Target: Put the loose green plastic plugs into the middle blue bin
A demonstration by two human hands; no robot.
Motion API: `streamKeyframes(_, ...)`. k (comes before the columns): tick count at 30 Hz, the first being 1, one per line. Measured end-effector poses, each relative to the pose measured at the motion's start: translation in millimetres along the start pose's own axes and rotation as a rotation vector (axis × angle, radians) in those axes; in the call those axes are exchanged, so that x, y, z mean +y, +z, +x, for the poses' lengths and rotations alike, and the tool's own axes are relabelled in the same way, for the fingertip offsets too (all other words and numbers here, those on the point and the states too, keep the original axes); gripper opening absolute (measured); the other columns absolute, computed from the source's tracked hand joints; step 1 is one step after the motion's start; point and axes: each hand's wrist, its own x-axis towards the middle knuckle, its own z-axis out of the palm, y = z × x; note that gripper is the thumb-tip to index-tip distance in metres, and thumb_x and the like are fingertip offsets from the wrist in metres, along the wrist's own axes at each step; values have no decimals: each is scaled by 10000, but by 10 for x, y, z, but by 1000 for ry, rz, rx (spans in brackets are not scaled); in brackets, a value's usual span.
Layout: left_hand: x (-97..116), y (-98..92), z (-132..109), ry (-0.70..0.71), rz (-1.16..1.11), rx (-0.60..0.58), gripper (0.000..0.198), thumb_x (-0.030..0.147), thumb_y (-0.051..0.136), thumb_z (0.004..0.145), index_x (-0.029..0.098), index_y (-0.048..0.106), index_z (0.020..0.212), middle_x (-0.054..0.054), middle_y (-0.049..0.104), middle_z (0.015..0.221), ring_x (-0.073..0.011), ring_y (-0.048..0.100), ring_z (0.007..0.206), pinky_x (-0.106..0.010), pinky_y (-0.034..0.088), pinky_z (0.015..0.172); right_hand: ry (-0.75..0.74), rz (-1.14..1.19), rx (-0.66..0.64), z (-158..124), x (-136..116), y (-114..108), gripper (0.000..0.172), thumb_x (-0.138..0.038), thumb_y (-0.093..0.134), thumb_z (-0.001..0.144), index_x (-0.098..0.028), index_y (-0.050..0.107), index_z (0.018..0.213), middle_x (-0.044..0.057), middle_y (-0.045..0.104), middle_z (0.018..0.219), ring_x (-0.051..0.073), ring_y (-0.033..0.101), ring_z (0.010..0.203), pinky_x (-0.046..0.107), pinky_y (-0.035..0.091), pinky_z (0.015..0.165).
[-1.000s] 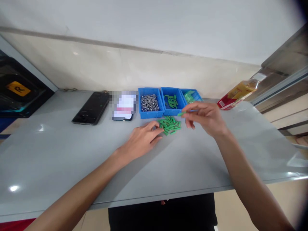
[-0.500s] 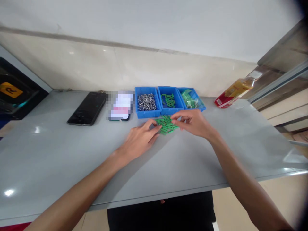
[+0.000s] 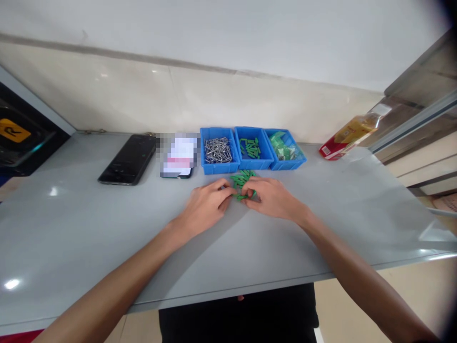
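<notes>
One phone [image 3: 126, 159] lies on the table [image 3: 71, 228], then three blue bins: nail bin [image 3: 219, 170], peg bin [image 3: 250, 165], packet bin [image 3: 289, 166]. The left hand [image 3: 205, 207], curled, and the right hand [image 3: 273, 199], curled, meet with fingertips on one loose pile of green pegs [image 3: 242, 180] before the bins, too tangled to count; whether either grasps a peg cannot be told.

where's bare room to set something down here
Bare tabletop lies right of the right hand, below the bottle; more lies left of the left hand, below the phone. Crowded: the green plugs between the hands, just below the blue bins.
</notes>
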Motion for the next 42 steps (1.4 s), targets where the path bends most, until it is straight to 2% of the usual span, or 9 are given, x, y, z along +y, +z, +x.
streamKeyframes(7,25,0,-10,15,19,55,305,191,501,887,258,603,1167,-18,618,1153,-161,649,861,-249,474,605,-7,54,4,19,53,21,73,-241,646,801,-196,588,805,-12,623,805,117,530,695,239,325,611)
streamKeyframes(11,31,18,-18,52,6,67,284,205,492,906,256,608,1160,-19,620,1148,-152,649,851,-251,486,637,-20,34,27,8,42,27,30,-210,623,809,-195,598,801,-9,631,850,106,530,680,240,339,622)
streamKeyframes(16,33,33,-24,77,3,129,229,233,489,927,238,640,1099,-9,643,1111,-133,653,838,-245,491,657,-13,45,129,-4,3,18,23,-208,601,830,-200,622,832,-6,658,833,107,541,653,236,364,617)
streamKeyframes(22,21,21,-17,112,52,222,223,211,466,938,219,687,969,1,694,989,-133,663,837,-230,472,622,-163,113,289,-10,-65,83,124,-142,550,823,-188,644,889,32,651,850,109,544,621,241,418,603)
streamKeyframes(27,39,-26,8,46,-104,262,188,180,498,914,200,685,921,-3,695,953,-121,649,788,-220,469,632,-216,161,356,-46,-100,76,178,-188,513,872,-221,661,966,36,672,908,118,568,639,271,460,635)
streamKeyframes(32,56,-60,23,6,-222,297,166,230,528,906,190,687,930,-27,692,939,-99,608,674,-209,427,542,-214,116,376,-50,-60,35,216,-226,497,901,-225,675,1023,47,699,932,147,616,736,282,474,638)
streamKeyframes(37,53,-65,13,44,-269,291,176,246,516,917,179,676,945,-39,677,925,-86,566,635,-214,421,547,-158,68,274,-30,-22,-14,187,-231,517,893,-209,701,915,44,703,860,148,608,725,276,455,636)
streamKeyframes(39,60,-70,7,74,-281,266,176,259,524,917,183,672,973,-38,669,950,-85,556,642,-218,434,570,-141,122,124,-42,-9,-100,148,-238,559,868,-207,703,850,21,689,780,131,594,669,261,446,613)
streamKeyframes(42,69,-70,3,127,-266,221,206,319,546,910,189,670,1009,-37,663,973,-86,560,646,-228,454,609,-98,310,-189,-101,28,-308,103,-266,617,831,-218,708,831,-18,667,705,99,585,588,221,442,549)
